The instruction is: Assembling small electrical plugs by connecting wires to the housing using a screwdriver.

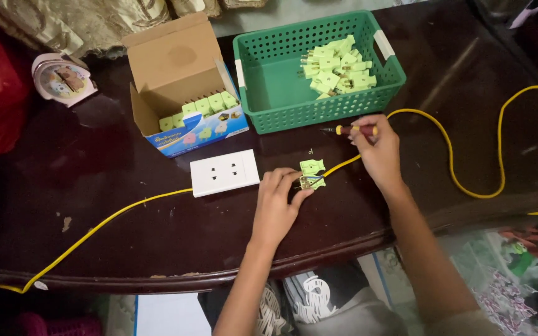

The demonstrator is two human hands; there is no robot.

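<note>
- Dark glossy wooden table (157, 230) filling the view, curved front edge at 6 o'clock; red cloth at 9 o'clock, beige fabric along 12 o'clock.
- Left hand (276, 208) just below centre, fingertips pinching an opened pale green plug (312, 182) with brass parts showing, flat on the table.
- Second pale green plug half (312, 166) lying loose just above, at 12 o'clock of the held piece.
- Right hand (378, 152) at 2 o'clock of the plug, closed around one small screwdriver (347, 130), yellow-and-red handle, tip pointing to 9 o'clock.
- One yellow cable (449, 165) running from the plug, looping toward 3 o'clock.
- One white double socket plate (225, 173) at 9 o'clock of the left hand, with another yellow cable (94, 231) trailing toward 8 o'clock.
- One green plastic basket (269, 87) at 12 o'clock, holding a heap of pale green plugs (337, 65), too many to count.
- One open cardboard box (169, 62) at 11 o'clock, row of about six pale green plugs (203, 107) inside.
- One small pink clock (63, 79) at 10 o'clock.
</note>
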